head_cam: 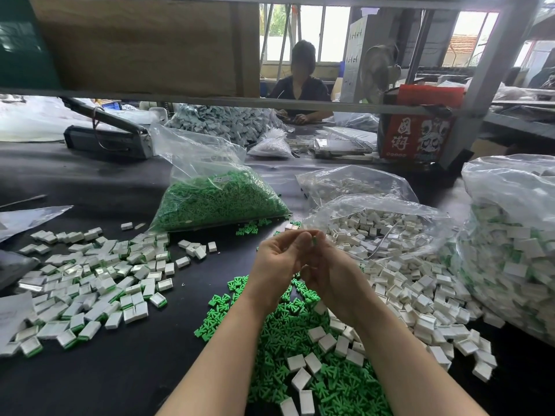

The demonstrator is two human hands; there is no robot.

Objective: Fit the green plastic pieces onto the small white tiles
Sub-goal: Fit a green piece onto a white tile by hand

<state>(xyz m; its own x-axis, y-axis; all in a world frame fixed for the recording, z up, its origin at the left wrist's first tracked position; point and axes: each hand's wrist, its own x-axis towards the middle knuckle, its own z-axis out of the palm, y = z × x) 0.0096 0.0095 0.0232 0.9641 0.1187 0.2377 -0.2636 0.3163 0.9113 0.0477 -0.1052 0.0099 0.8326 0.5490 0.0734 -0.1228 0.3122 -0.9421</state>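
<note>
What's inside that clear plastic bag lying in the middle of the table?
The clear bag is packed with small green plastic pieces, with a paper label near the top. Whatever lies deeper inside or underneath it is covered.

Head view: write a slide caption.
Both hands pinch a green piece above loose green pieces and white tiles.

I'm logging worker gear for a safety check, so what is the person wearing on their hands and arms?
Nothing shows: the left hand and right hand are bare, without gloves, rings or watch. Both forearms are uncovered down to the frame edge, with no sleeves in view.
</note>
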